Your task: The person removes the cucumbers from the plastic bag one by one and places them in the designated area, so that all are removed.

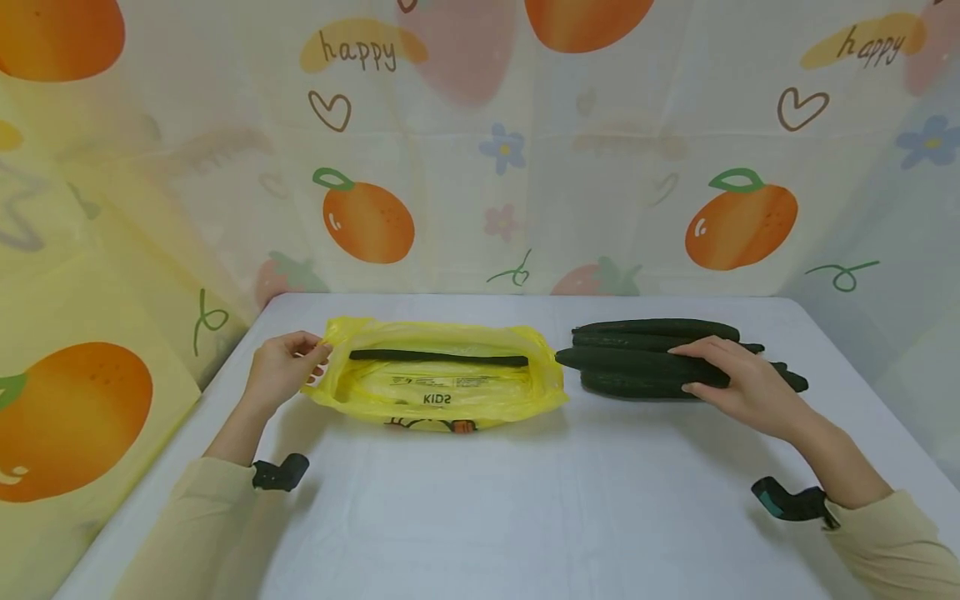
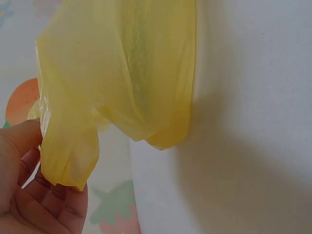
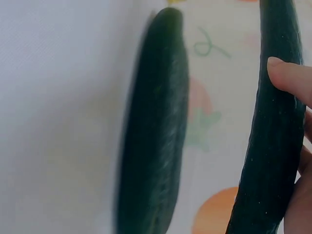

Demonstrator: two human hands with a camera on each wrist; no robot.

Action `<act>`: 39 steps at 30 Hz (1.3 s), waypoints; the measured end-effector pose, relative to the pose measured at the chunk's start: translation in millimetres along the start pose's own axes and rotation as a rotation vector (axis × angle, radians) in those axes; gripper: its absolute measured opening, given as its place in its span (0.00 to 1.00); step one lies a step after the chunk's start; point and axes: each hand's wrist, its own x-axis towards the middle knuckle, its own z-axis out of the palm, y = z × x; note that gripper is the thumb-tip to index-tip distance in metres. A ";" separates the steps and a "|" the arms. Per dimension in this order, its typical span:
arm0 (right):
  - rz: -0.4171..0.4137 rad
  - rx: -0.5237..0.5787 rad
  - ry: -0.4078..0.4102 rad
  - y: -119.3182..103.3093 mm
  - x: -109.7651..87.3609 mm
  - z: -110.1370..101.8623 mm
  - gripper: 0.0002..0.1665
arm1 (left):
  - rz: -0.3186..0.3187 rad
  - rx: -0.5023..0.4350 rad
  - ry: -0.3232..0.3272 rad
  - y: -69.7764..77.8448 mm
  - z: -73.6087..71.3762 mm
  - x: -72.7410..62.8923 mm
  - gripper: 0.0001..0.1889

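Observation:
A yellow plastic bag [image 1: 435, 412] printed with "KIDS" lies on the white table with its mouth spread. Along that mouth shows a long dark strip [image 1: 438, 358], and a green shape shows through the film in the left wrist view. At the bag's left end my left hand [image 1: 281, 371] pinches the yellow film [image 2: 68, 161] between thumb and fingers. To the right, my right hand [image 1: 738, 387] grips a dark green cucumber [image 3: 270, 146], thumb on one side and fingers on the other. Its tip points at the bag, and other cucumbers [image 1: 652, 327] lie around it.
The white-covered table [image 1: 480, 517] runs back to a hanging cloth [image 1: 450, 150] printed with oranges, hearts and flowers. A similar yellow-tinted cloth [image 1: 82, 300] hangs on the left. Each wrist wears a small black camera [image 1: 281, 472].

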 end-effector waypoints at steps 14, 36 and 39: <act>0.059 0.029 -0.073 27.4 -27.2 5.9 0.32 | -0.004 0.007 0.000 1.9 -0.1 0.2 0.15; 0.095 0.055 -0.244 38.4 -44.9 14.7 0.27 | -0.012 0.003 -0.010 3.9 -0.5 0.4 0.15; 0.101 0.049 -0.253 39.2 -46.0 15.1 0.27 | -0.015 0.004 -0.014 3.8 -0.3 0.3 0.16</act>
